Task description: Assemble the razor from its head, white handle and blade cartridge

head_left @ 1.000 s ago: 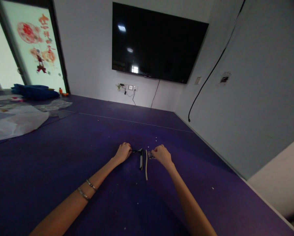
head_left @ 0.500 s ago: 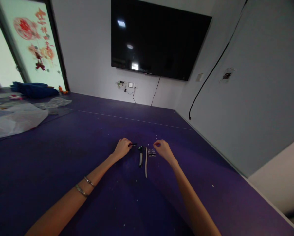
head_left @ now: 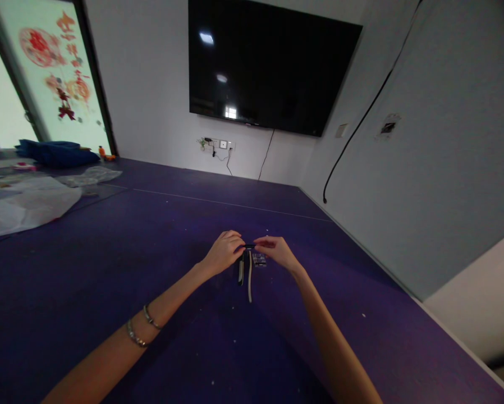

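My left hand [head_left: 225, 251] and my right hand [head_left: 276, 250] meet over the purple surface, fingers closed in pinches. Between them they hold a small, thin black piece [head_left: 249, 247], one end in each hand; its kind is too small to make out. Just below the left fingers lies a razor [head_left: 241, 272] with a black and grey handle, its head now mostly hidden by that hand. Beside it is a long, thin, slightly bent pale stick [head_left: 250, 283]. A small clear packet with dark and light print [head_left: 259, 260] lies under the right fingers.
The purple surface [head_left: 172, 336] carries scattered white specks. Crumpled translucent plastic [head_left: 33, 207] and dark blue cloth [head_left: 58, 152] lie at the far left. A television [head_left: 273, 67] hangs on the wall ahead, and a black cable [head_left: 357, 129] dangles at the right.
My left hand has moved right with the black piece, over the top of the razor. My right hand has shifted slightly and now grips the piece's other end.
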The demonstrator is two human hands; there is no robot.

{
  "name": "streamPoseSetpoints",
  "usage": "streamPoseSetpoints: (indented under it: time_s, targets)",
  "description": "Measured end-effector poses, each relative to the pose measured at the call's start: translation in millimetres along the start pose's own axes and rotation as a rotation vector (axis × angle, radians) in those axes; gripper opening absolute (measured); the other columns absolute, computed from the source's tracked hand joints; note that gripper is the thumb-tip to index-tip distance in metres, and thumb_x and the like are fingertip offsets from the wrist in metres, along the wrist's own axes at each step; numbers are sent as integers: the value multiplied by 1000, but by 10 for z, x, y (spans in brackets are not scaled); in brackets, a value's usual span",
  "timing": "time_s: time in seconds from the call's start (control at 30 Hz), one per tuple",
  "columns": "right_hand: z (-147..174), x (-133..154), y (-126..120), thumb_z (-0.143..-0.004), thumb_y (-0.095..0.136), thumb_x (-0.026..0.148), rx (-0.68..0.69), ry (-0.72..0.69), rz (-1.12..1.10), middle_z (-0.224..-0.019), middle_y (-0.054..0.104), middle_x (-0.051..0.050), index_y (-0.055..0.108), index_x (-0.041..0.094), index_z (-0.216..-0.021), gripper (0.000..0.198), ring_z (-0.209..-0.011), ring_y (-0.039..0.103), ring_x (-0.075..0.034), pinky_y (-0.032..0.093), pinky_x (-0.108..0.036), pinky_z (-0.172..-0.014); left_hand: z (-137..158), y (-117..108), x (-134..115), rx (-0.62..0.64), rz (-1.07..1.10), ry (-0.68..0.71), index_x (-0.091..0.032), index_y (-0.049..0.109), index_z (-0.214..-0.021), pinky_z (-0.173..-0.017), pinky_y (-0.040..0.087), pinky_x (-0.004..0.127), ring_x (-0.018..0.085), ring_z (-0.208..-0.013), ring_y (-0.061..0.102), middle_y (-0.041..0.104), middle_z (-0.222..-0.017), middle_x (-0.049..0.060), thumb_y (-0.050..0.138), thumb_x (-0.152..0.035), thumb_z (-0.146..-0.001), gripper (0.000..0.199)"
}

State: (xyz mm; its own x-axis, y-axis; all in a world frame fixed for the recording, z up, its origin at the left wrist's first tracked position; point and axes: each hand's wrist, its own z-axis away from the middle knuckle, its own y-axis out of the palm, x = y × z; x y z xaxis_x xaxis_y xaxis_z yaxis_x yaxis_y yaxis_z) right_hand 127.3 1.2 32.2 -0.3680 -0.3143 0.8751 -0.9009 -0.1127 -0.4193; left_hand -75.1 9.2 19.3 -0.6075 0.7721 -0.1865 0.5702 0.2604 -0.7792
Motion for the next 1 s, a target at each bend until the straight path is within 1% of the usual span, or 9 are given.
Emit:
streamPoseSetpoints:
  time_s: [0.13, 0.37, 0.5, 0.57, 0.6, 0.67, 0.8, 0.9, 1.0]
  targets:
    - [-8, -31, 5, -64, 66, 34, 11, 23, -25, -71, 67, -5, 68, 11, -85, 31, -61, 58, -13, 44, -22, -52, 11, 24, -4, 11, 5, -2, -16, 64, -93, -92, 35, 38, 20, -104, 49, 65, -96, 6, 48, -25, -85, 19]
    - [-18, -48, -3, -62, 67, 32, 1, 49, -47, -65, 65, -2, 70, 13, -79, 26, -57, 57, -12, 47, -23, -52, 29, 44, -21, 10, 26, -18, -17, 63, -95, -91, 36, 38, 20, -103, 50, 64, -97, 7, 49, -26, -85, 20]
    - [-50, -117, -72, -60, 67, 30, -84, 63, -78, -65, 65, -2, 69, 13, -77, 25, -55, 56, -11, 48, -23, -52, 16, 36, -20, -34, 14, -54, -16, 59, -105, -91, 36, 36, 20, -104, 49, 62, -104, 8, 52, -29, -83, 26]
    - [-73, -186, -121, -60, 67, 29, -134, 81, -71, -65, 65, -2, 69, 13, -76, 24, -54, 56, -11, 48, -23, -51, -6, 78, -1, -31, 14, -87, -15, 57, -108, -91, 37, 35, 21, -104, 48, 61, -105, 8, 54, -30, -81, 31]
    - [-83, -226, -147, -60, 67, 28, -156, 92, -58, -64, 65, -2, 69, 12, -76, 22, -53, 55, -11, 48, -23, -50, -22, 118, 13, -12, 14, -100, -15, 57, -109, -91, 37, 35, 21, -104, 48, 61, -105, 8, 56, -30, -80, 33]
    - [-97, -313, -192, -61, 66, 26, -186, 120, -24, -62, 64, -2, 69, 12, -74, 20, -51, 55, -10, 47, -22, -49, -68, 235, 43, 65, 11, -107, -15, 56, -111, -90, 37, 35, 22, -105, 49, 61, -105, 9, 59, -32, -77, 38]
    - [-100, -467, -250, -61, 65, 21, -195, 181, 24, -61, 64, -2, 69, 12, -74, 16, -50, 54, -10, 47, -22, -47, -190, 532, 71, 209, -17, -87, -14, 53, -114, -89, 38, 36, 26, -105, 50, 60, -108, 13, 64, -39, -72, 50]
    - [-98, -553, -272, -62, 64, 19, -190, 203, 55, -61, 64, -2, 69, 11, -74, 15, -49, 54, -10, 47, -21, -47, -261, 714, 49, 264, -38, -54, -12, 51, -115, -90, 37, 38, 28, -105, 51, 59, -110, 15, 66, -42, -69, 57]
    - [-101, -620, -288, -63, 64, 20, -182, 197, 77, -62, 65, -2, 70, 11, -75, 16, -50, 56, -11, 47, -21, -48, -283, 825, 23, 302, -71, -32, -9, 51, -115, -92, 36, 40, 30, -104, 53, 60, -108, 17, 67, -42, -67, 59]
